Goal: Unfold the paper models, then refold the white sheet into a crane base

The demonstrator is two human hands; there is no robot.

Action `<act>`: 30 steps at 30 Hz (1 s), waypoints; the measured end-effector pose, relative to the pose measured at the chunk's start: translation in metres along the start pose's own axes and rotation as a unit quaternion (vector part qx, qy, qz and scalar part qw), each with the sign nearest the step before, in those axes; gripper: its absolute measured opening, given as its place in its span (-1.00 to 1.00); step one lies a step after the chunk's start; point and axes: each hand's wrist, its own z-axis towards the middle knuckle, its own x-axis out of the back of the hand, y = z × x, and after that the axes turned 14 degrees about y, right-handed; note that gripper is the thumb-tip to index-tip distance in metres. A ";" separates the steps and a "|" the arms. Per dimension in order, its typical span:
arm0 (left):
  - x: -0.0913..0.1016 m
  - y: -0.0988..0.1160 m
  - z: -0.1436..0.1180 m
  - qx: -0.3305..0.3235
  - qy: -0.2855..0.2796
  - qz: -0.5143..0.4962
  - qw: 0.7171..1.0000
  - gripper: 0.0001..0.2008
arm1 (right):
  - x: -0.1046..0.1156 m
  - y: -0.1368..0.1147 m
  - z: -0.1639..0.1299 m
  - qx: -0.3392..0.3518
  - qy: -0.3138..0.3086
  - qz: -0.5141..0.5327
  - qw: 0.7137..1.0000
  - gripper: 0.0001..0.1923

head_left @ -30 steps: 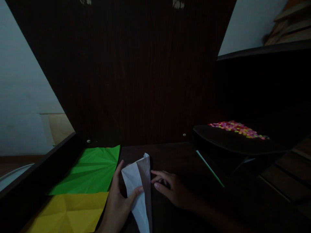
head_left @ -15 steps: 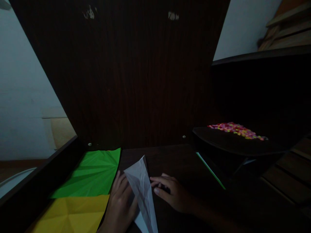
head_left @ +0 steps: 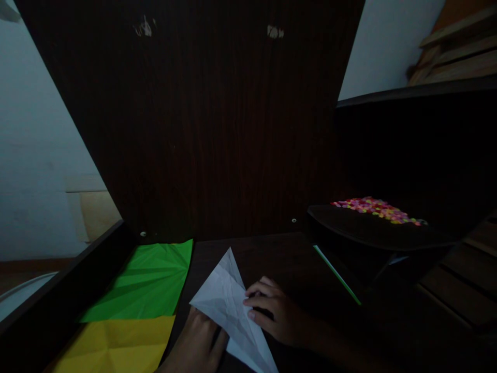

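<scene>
A creased white paper (head_left: 229, 305), folded to a kite-like point, lies on the dark wooden desk (head_left: 287, 254) near the front edge. My left hand (head_left: 196, 344) rests at the paper's lower left side, partly under or against its edge. My right hand (head_left: 277, 313) presses its fingertips on the paper's right edge. To the left lie a creased green sheet (head_left: 145, 282) and a creased yellow sheet (head_left: 116, 344), side by side.
A dark tray (head_left: 373, 233) at the right carries a heap of small colourful pieces (head_left: 375, 208). A thin green strip (head_left: 336, 274) lies beside it. A tall dark wooden back panel (head_left: 209, 124) rises behind the desk. The scene is dim.
The white paper has opened from a narrow upright fold into a flatter, wider kite shape. My left hand slid lower, and my right hand moved onto the paper's right edge.
</scene>
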 end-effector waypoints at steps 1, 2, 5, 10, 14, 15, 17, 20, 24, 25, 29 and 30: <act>0.000 -0.001 -0.001 0.003 0.002 -0.012 1.000 -0.65 | 0.000 0.001 0.000 0.006 -0.001 -0.011 1.000 -0.78; -0.001 -0.002 -0.001 0.011 0.007 -0.025 1.000 -0.66 | 0.001 0.002 -0.001 0.012 -0.003 -0.022 1.000 -0.78; -0.003 -0.005 -0.001 0.069 0.027 -0.062 0.995 -0.71 | 0.002 0.005 -0.001 0.032 -0.005 -0.054 0.998 -0.79; -0.001 -0.010 0.006 0.191 0.091 -0.191 0.959 -0.73 | 0.005 0.006 0.000 0.038 -0.012 -0.099 0.994 -0.70; -0.001 -0.015 0.006 0.308 0.144 -0.319 0.885 -0.62 | 0.007 0.006 0.002 0.031 -0.013 -0.108 0.994 -0.67; -0.002 -0.017 0.006 0.337 0.158 -0.336 0.865 -0.60 | 0.008 0.006 0.002 0.028 -0.013 -0.107 0.994 -0.68; -0.005 -0.018 0.007 0.379 0.180 -0.355 0.835 -0.53 | 0.008 0.006 0.003 0.023 -0.017 -0.104 0.994 -0.69; -0.008 -0.016 0.008 0.410 0.170 -0.348 0.825 -0.50 | 0.008 0.006 0.004 0.012 -0.028 -0.104 0.994 -0.69; -0.013 -0.015 0.008 0.393 0.143 -0.374 0.828 -0.40 | 0.008 0.006 0.004 0.008 -0.032 -0.109 0.993 -0.67; -0.014 -0.015 0.007 0.384 0.146 -0.384 0.827 -0.38 | 0.008 0.006 0.004 0.009 -0.032 -0.111 0.993 -0.67; -0.015 -0.019 0.006 0.353 0.154 -0.364 0.848 -0.34 | 0.007 0.009 0.004 0.015 -0.031 -0.115 0.993 -0.67; -0.014 -0.019 0.005 0.345 0.152 -0.350 0.858 -0.34 | 0.007 0.009 0.004 0.016 -0.033 -0.115 0.993 -0.66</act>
